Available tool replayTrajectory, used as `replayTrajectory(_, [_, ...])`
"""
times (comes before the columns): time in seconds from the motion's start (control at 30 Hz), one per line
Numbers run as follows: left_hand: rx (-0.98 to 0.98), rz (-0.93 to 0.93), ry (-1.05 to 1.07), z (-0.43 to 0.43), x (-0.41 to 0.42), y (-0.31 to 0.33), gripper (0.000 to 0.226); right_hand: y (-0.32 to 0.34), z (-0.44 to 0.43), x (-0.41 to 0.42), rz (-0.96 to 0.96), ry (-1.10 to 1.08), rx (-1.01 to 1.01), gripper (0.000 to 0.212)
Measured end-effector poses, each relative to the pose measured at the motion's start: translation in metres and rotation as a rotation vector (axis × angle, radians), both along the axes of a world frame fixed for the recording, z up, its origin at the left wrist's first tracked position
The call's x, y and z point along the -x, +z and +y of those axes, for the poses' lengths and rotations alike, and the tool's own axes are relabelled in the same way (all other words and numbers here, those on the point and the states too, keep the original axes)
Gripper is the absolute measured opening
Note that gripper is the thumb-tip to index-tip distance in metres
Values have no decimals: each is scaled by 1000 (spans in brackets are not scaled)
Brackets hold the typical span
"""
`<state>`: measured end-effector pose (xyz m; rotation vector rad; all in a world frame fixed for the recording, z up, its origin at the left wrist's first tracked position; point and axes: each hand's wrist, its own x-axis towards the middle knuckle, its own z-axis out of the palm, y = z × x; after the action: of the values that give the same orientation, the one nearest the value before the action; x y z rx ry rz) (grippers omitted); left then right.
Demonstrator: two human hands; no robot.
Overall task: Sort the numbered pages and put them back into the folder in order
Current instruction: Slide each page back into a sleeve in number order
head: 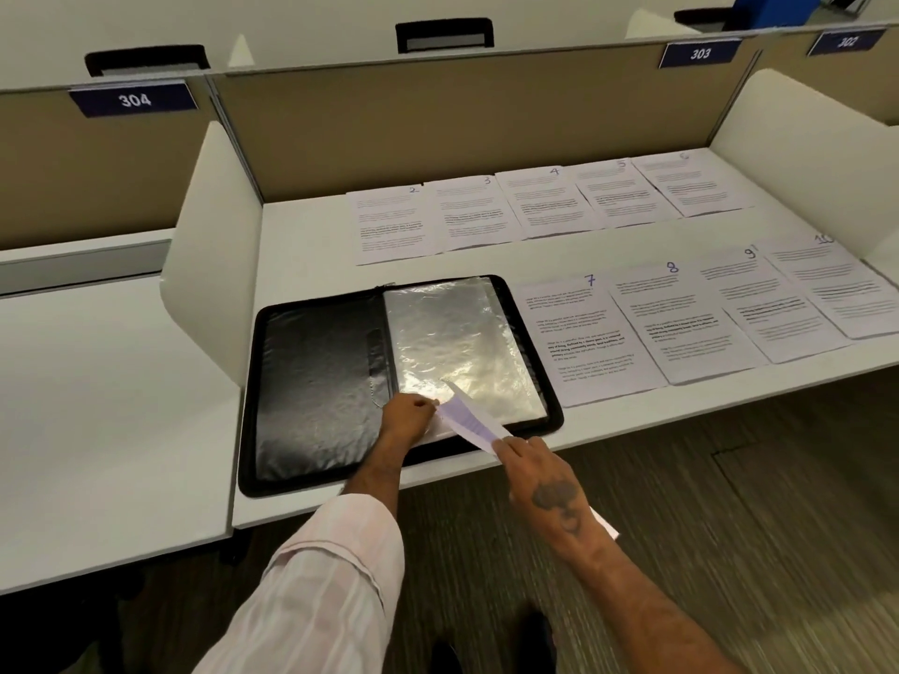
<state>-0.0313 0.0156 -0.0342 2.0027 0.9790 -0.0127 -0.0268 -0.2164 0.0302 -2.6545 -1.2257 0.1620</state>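
Observation:
A black zip folder (316, 381) lies open on the desk, with shiny clear sleeves (462, 342) on its right half. My left hand (408, 415) pinches the lower edge of the top sleeve. My right hand (540, 474) grips a printed page (469, 418), which is bent and tilted, its far corner over the sleeve's lower edge. Pages marked 2 (391, 226), 3 (474, 214), 4 (547, 201), 5 (622, 192) and 6 (691, 184) lie in the back row. Pages 7 (593, 338), 8 (681, 318), 9 (764, 304) and 10 (836, 284) lie in the front row.
White side dividers (214, 255) stand left and right of the desk, with a tan back panel (462, 119) behind. Labels 304 (134, 99), 303 (699, 53) and 302 mark the stations. The desk's front edge (632, 432) runs just under my hands, with wood-look floor below.

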Motion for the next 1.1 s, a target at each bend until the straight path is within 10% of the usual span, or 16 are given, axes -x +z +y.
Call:
replayTrajectory(0.67, [-563,-91,-114,-19,31,23,29,8,73,11,-133,26,635,27])
replayTrajectory(1.1, [-704,-112,-272,-27,28,23,20,18,72,-28,170,-249,58,29])
